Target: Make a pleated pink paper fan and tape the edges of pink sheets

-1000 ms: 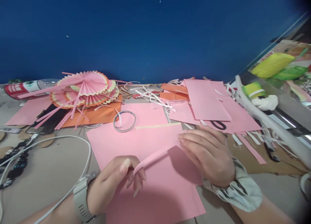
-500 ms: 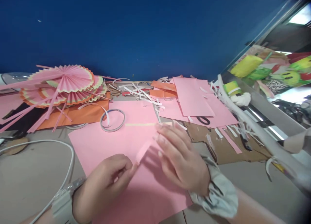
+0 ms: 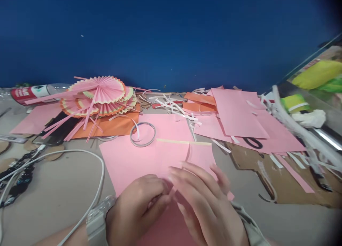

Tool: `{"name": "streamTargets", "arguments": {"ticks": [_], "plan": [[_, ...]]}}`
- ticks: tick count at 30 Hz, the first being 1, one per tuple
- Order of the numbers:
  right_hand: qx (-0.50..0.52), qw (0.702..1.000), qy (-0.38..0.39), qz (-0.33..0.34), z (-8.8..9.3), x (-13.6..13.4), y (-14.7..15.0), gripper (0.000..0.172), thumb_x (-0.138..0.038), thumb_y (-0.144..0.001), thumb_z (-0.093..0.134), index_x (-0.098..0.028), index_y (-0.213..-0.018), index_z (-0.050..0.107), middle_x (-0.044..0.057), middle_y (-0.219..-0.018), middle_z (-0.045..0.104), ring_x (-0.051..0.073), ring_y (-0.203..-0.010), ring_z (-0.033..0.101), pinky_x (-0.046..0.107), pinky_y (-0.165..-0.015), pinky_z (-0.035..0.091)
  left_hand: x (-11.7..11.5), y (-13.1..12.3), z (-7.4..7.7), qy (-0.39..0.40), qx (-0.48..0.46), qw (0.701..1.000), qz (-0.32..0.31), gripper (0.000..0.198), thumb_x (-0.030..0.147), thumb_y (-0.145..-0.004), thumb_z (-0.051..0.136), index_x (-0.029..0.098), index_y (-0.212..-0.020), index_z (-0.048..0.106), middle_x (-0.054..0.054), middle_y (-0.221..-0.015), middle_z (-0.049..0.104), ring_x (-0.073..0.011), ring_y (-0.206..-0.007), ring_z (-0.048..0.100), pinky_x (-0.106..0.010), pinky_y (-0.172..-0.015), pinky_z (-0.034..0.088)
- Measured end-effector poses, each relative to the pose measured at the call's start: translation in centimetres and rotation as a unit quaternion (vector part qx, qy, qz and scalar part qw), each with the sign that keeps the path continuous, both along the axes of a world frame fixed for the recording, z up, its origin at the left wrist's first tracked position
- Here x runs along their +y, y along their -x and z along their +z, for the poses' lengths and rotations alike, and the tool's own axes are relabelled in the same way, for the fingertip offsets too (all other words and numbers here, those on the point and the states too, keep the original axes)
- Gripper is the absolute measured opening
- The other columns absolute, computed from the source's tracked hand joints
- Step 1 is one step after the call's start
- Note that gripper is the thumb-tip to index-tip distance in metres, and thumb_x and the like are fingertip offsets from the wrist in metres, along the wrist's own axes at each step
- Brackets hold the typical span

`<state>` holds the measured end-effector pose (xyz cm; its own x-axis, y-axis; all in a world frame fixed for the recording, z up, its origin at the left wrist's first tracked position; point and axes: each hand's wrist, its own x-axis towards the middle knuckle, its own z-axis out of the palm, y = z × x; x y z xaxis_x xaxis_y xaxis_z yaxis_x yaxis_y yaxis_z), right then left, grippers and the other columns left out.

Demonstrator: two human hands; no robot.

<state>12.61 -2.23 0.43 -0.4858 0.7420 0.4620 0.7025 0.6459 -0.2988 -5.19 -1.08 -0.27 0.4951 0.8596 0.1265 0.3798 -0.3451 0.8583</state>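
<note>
A large pink paper sheet [image 3: 133, 158] lies on the table in front of me. My left hand [image 3: 139, 208] is curled into a pinch on a small piece of pink paper at the sheet's middle, with a pale watch on its wrist. My right hand [image 3: 205, 203] rests beside it, fingers stretched out and pressing flat on the same paper, slightly blurred. A pale yellow strip [image 3: 184, 142] runs along the sheet's far edge. A ring of tape [image 3: 143, 134] lies just beyond.
Folded pink paper fans [image 3: 98, 94] sit on orange paper [image 3: 109, 126] at the back left. More pink sheets [image 3: 240, 114], scissors handles [image 3: 252, 142], white paper scraps [image 3: 173, 105], a white cable [image 3: 88, 174], a red can [image 3: 26, 93] and brown cardboard [image 3: 280, 178] surround the work area.
The long rolled pink strip held between my hands a second ago has been shortened to a small piece. Both hands have drawn close together and nearer to me.
</note>
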Motion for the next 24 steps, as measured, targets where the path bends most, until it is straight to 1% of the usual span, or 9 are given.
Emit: {"name": "streamTargets", "arguments": {"ticks": [2,3,5,9,14,19,21,22,24], "plan": [[0.029,0.997,0.073,0.02,0.1,0.7,0.2,0.018,-0.014,-0.084,0.041,-0.022,-0.095,0.054,0.0,-0.083,0.064,0.019,-0.087,0.054,0.039,-0.094,0.022,0.0,0.2,-0.1,0.054,0.031,0.998,-0.022,0.023,0.021,-0.091,0.039,0.019,-0.071,0.049,0.0,-0.068,0.054,-0.012,-0.065,0.049,-0.023,-0.064,0.039],[0.045,0.993,0.109,0.026,0.1,1.1,0.2,0.016,-0.014,-0.085,0.04,-0.022,-0.087,0.053,-0.001,-0.077,0.06,0.017,-0.081,0.053,0.038,-0.089,0.026,0.0,0.3,-0.1,0.077,0.037,0.996,-0.017,0.023,0.021,-0.092,0.037,0.019,-0.072,0.048,0.001,-0.069,0.053,-0.0116,-0.066,0.048,-0.023,-0.064,0.039],[0.071,0.985,0.155,0.02,0.1,1.6,0.0,0.017,-0.013,-0.086,0.037,-0.021,-0.077,0.049,-0.001,-0.071,0.053,0.016,-0.074,0.049,0.036,-0.081,0.031,0.0,0.5,0.0,0.106,0.023,0.994,0.006,0.022,0.02,-0.093,0.036,0.019,-0.073,0.046,0.002,-0.07,0.051,-0.0107,-0.066,0.047,-0.022,-0.064,0.038],[0.103,0.978,0.183,0.003,0.0,1.9,-0.3,0.02,-0.012,-0.087,0.033,-0.021,-0.073,0.044,0.0,-0.071,0.048,0.015,-0.073,0.044,0.036,-0.077,0.032,0.0,0.7,0.2,0.142,-0.017,0.99,-0.005,0.018,0.017,-0.092,0.035,0.02,-0.079,0.047,0.002,-0.073,0.051,-0.0102,-0.069,0.048,-0.021,-0.067,0.039],[0.108,0.973,0.202,0.014,0.1,2.0,-0.3,0.02,-0.01,-0.087,0.031,-0.02,-0.073,0.041,0.0,-0.072,0.047,0.015,-0.074,0.043,0.037,-0.078,0.031,0.1,0.6,0.5,0.129,-0.012,0.991,-0.021,0.006,0.018,-0.088,0.047,0.02,-0.084,0.051,0.001,-0.077,0.053,-0.0107,-0.072,0.049,-0.022,-0.066,0.04],[0.094,0.975,0.198,0.013,-0.3,2.1,-0.2,0.016,-0.015,-0.086,0.04,-0.02,-0.07,0.042,-0.001,-0.07,0.047,0.015,-0.072,0.045,0.037,-0.078,0.032,0.2,0.6,0.5,0.129,-0.011,0.991,-0.03,0.011,0.02,-0.09,0.044,0.019,-0.088,0.055,0.0,-0.077,0.055,-0.0108,-0.072,0.051,-0.023,-0.068,0.041],[0.099,0.981,0.166,0.005,-0.5,2.0,-0.2,0.005,-0.017,-0.083,0.048,-0.019,-0.079,0.048,0.001,-0.077,0.052,0.016,-0.08,0.048,0.038,-0.081,0.034,0.3,0.6,0.5,0.133,-0.012,0.991,-0.026,0.012,0.019,-0.09,0.043,0.019,-0.09,0.055,0.0,-0.077,0.055,-0.0107,-0.071,0.051,-0.023,-0.067,0.041],[0.106,0.985,0.135,-0.003,-0.6,1.9,-0.2,0.006,-0.016,-0.082,0.052,-0.019,-0.088,0.051,0.003,-0.084,0.054,0.018,-0.086,0.049,0.039,-0.083,0.034,0.3,0.6,0.4,0.136,-0.014,0.99,-0.021,0.012,0.02,-0.09,0.043,0.019,-0.089,0.055,0.001,-0.076,0.055,-0.0104,-0.07,0.05,-0.022,-0.066,0.041],[0.117,0.991,0.056,-0.022,-0.7,1.7,-0.1,0.025,-0.014,-0.078,0.059,-0.018,-0.102,0.052,0.006,-0.095,0.056,0.019,-0.097,0.049,0.039,-0.087,0.035,0.4,0.7,0.4,0.146,-0.026,0.989,-0.003,0.012,0.02,-0.09,0.044,0.019,-0.088,0.055,0.001,-0.075,0.055,-0.0096,-0.068,0.05,-0.021,-0.065,0.041]]}}
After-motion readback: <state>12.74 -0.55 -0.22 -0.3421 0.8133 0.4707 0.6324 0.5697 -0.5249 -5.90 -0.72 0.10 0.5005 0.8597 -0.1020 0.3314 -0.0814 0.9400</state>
